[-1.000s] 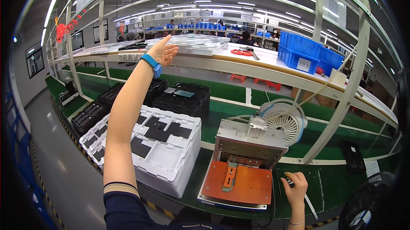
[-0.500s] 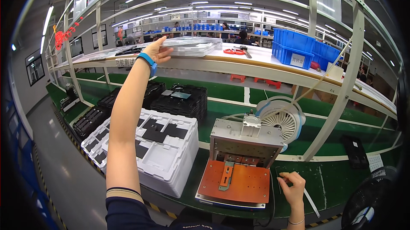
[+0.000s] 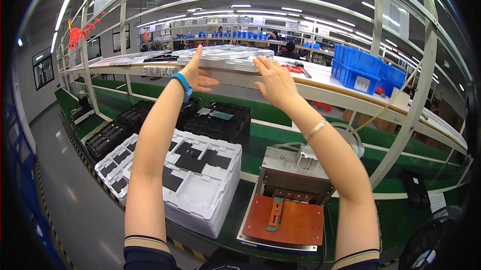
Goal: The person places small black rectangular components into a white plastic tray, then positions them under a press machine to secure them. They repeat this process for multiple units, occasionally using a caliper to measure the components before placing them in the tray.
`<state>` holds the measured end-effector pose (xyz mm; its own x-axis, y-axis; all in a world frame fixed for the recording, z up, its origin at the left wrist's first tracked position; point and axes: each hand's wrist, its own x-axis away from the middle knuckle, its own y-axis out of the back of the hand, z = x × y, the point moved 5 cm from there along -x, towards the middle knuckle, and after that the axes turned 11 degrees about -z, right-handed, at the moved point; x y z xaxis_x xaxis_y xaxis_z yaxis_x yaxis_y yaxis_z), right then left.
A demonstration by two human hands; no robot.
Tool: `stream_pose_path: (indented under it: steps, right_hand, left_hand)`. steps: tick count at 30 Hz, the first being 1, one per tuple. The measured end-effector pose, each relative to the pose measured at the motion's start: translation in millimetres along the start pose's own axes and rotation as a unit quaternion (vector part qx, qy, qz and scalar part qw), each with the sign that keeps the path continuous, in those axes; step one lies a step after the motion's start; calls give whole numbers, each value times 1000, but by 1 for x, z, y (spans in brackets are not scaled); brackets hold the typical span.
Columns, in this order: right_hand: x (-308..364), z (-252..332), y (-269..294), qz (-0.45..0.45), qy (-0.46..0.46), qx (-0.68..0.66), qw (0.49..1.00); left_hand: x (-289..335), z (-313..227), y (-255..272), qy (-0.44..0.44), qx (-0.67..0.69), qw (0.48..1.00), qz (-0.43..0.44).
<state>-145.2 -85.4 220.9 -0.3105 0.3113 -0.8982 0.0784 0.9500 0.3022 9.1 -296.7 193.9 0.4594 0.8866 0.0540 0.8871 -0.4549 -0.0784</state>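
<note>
Both my arms reach up toward the upper shelf. My left hand, with a blue band on the wrist, is open with fingers spread at the near edge of a stack of clear plastic trays lying on the shelf. My right hand, a thin bracelet on its wrist, is open too, fingertips at the right part of the same stack. Neither hand grips anything. Below on the green bench stands a metal test fixture with an orange plate.
White foam trays with black parts sit left of the fixture, black trays behind them. A blue bin and red-handled tool rest on the shelf. A white fan stands behind the fixture. People work at distant benches.
My right hand has left the bench by the fixture and risen to the shelf's tray stack. My left hand stays raised at the stack's edge.
</note>
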Motion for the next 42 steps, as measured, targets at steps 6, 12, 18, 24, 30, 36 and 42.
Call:
stream_pose_path:
  steps: [6, 12, 18, 24, 30, 36, 42]
  right_hand:
    - [-18, -22, -57, 100, -131, -29, 986]
    - [-15, -9, -41, 16, -109, -29, 993]
    - [-11, 15, -7, -31, -77, -75, 994]
    - [-3, 47, 21, -76, -98, -199, 972]
    - [25, 15, -13, -8, -630, -488, 604]
    - [23, 55, -38, 65, -570, -707, 413]
    - [27, 74, -34, 40, -538, -742, 398]
  left_hand:
    - [-8, -12, -2, -23, 192, 981, -14]
    - [-12, -12, -8, -44, 223, 973, -41]
    - [21, -6, -1, -75, 216, 972, -58]
    - [58, 5, 19, -131, 227, 962, -75]
    - [81, 8, 25, -149, 225, 962, -49]
    - [91, 20, 34, -146, 227, 961, -52]
    - [98, 27, 48, -142, 217, 965, -41]
